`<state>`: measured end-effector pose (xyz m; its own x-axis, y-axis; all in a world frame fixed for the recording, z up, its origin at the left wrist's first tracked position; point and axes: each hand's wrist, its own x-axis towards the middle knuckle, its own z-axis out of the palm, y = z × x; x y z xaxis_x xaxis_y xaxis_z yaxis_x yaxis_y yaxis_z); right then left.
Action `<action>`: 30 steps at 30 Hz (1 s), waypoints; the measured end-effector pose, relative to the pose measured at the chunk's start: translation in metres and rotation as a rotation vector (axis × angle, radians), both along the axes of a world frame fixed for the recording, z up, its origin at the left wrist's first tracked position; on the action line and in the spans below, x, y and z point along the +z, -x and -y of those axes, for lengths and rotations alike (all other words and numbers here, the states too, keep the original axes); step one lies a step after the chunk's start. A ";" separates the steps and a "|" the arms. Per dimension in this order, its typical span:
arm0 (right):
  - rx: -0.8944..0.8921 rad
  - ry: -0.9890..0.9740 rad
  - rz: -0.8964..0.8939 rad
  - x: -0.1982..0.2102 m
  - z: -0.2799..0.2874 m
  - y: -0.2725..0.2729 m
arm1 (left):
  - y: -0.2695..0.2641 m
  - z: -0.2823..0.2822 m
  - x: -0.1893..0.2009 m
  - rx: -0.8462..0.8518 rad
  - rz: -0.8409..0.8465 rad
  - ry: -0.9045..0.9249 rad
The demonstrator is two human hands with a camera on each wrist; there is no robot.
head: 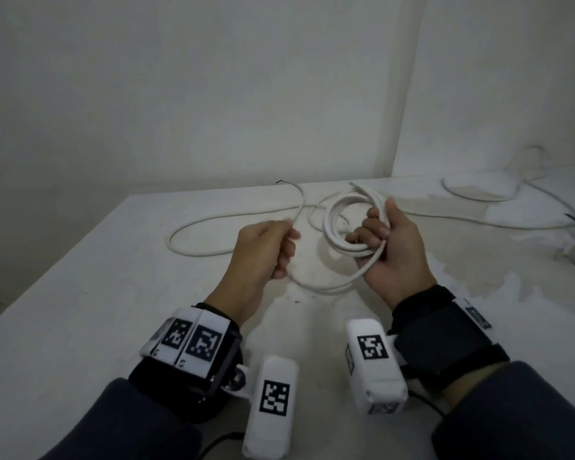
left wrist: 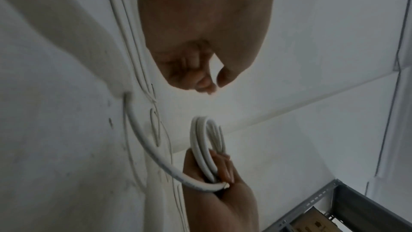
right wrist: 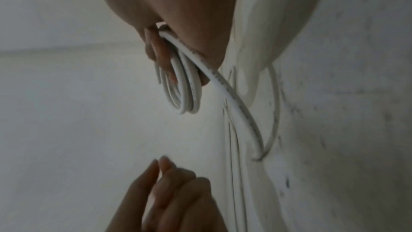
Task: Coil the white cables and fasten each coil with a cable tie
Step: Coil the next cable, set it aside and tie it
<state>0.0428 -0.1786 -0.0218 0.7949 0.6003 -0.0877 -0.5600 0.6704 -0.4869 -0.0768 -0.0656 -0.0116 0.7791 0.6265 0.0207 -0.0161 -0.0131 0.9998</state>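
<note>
White table (head: pixel 80 293); coil (head: pixel 352 224) in R hand (head: pixel 392 254).

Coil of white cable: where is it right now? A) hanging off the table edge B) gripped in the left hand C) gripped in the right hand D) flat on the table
C: the right hand has its fingers curled round the coil, holding it above the table.

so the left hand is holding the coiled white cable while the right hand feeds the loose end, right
Not quite: the hands are swapped. In the head view the right hand holds the coiled white cable, and the left hand feeds the loose end.
</note>
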 end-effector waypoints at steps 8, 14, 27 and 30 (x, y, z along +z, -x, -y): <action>-0.027 -0.129 -0.091 -0.004 -0.003 0.004 | 0.000 0.011 -0.010 -0.308 -0.342 0.256; 0.103 -0.062 0.004 -0.005 -0.015 0.020 | -0.006 -0.003 -0.011 0.050 0.151 0.292; 0.338 0.076 0.123 0.003 -0.012 0.029 | -0.005 -0.002 -0.005 -0.207 0.370 0.394; 0.337 0.121 0.157 0.004 -0.015 0.036 | -0.005 -0.008 -0.007 -0.265 0.390 0.475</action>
